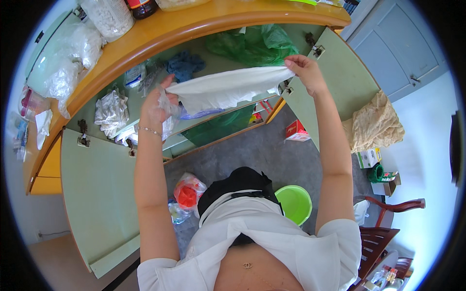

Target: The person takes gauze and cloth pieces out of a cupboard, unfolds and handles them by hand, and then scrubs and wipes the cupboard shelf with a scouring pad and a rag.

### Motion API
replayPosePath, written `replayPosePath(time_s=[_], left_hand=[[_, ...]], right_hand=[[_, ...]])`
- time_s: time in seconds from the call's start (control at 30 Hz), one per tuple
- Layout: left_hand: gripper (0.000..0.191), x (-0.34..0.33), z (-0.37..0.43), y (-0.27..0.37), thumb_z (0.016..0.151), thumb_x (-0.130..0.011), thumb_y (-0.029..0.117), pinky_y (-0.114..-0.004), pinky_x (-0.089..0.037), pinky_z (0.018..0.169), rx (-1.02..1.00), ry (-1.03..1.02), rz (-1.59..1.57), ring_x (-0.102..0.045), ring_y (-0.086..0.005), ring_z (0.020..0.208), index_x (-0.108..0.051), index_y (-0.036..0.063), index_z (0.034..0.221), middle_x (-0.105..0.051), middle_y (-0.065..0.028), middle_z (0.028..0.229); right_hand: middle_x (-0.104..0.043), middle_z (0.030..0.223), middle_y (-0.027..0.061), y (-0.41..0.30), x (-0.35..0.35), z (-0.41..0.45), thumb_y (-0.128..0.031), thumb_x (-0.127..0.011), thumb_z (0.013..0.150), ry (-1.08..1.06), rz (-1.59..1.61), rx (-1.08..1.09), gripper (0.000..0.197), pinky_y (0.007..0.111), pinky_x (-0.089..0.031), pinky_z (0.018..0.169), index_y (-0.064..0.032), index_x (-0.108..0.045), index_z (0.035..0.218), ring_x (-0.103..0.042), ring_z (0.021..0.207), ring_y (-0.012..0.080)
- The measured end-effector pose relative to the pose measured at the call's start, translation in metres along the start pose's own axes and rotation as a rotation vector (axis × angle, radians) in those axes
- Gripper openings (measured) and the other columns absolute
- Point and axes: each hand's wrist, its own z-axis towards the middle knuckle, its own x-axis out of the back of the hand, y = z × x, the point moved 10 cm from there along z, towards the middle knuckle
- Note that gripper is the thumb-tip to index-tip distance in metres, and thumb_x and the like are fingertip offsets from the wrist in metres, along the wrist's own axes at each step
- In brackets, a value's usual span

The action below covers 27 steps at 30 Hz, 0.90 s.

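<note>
A white cloth or plastic bag point(229, 87) is stretched between my two hands, in front of the open cabinet. My right hand point(305, 72) pinches its right end between thumb and fingers. At its left end is my left hand point(160, 102), which also has a crumpled clear plastic bag point(168, 105) against its palm; its exact grip is partly hidden. Behind the white piece, a green plastic bag point(251, 43) and a blue cloth point(185, 64) lie on the cabinet shelf. Crumpled silvery-white plastic point(112, 111) rests to the left.
Two pale green cabinet doors point(102, 196) point(338, 69) stand open at either side. A beige cloth point(378, 123) hangs over the right one. On the floor are a green basin point(294, 203), a red box point(296, 130) and a bag with red contents point(187, 192). Jars and bags line the wooden top point(174, 20).
</note>
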Motion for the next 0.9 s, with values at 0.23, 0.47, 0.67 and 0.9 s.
replayPosePath(time_s=[0.23,0.47,0.67,0.9], left_hand=[[0.024,0.006,-0.010,0.008,0.078,-0.056,0.011,-0.020,-0.030,0.040,-0.151,-0.058,0.236,-0.039,-0.0070,0.047,-0.056,0.0059,0.102,-0.052,-0.0002,0.067],[0.024,-0.013,-0.038,0.033,0.074,-0.063,0.006,-0.017,-0.034,0.052,-0.545,0.068,0.804,-0.044,-0.0038,0.061,-0.060,0.0028,0.097,-0.056,0.0026,0.073],[0.018,-0.003,-0.041,0.017,0.076,-0.057,0.003,-0.020,-0.038,0.054,-0.346,-0.042,1.115,-0.044,-0.0059,0.061,-0.061,-0.0011,0.093,-0.054,0.0001,0.071],[0.012,-0.013,-0.073,0.034,0.081,-0.053,0.011,-0.018,-0.033,0.048,-0.391,-0.091,1.169,-0.039,-0.0040,0.054,-0.054,-0.0006,0.084,-0.048,0.0029,0.064]], right_hand=[[-0.059,0.080,0.0018,-0.017,0.010,0.000,-0.006,-0.061,0.074,-0.049,0.180,0.062,0.018,0.018,-0.039,0.066,0.0001,-0.061,0.091,-0.050,0.072,0.0067],[-0.058,0.077,0.0039,-0.029,0.000,-0.008,-0.003,-0.061,0.071,-0.108,-0.293,0.167,0.024,0.023,-0.042,0.061,0.0006,-0.060,0.095,-0.050,0.065,0.0089],[-0.058,0.078,0.0063,-0.035,-0.007,-0.011,-0.003,-0.061,0.071,-0.160,-0.389,0.236,0.024,0.025,-0.043,0.062,-0.0010,-0.060,0.095,-0.050,0.065,0.0119],[-0.057,0.085,0.0038,-0.052,0.001,-0.014,-0.011,-0.056,0.078,-0.197,-0.604,0.326,0.016,0.025,-0.042,0.065,0.0009,-0.060,0.087,-0.052,0.071,0.0138]])
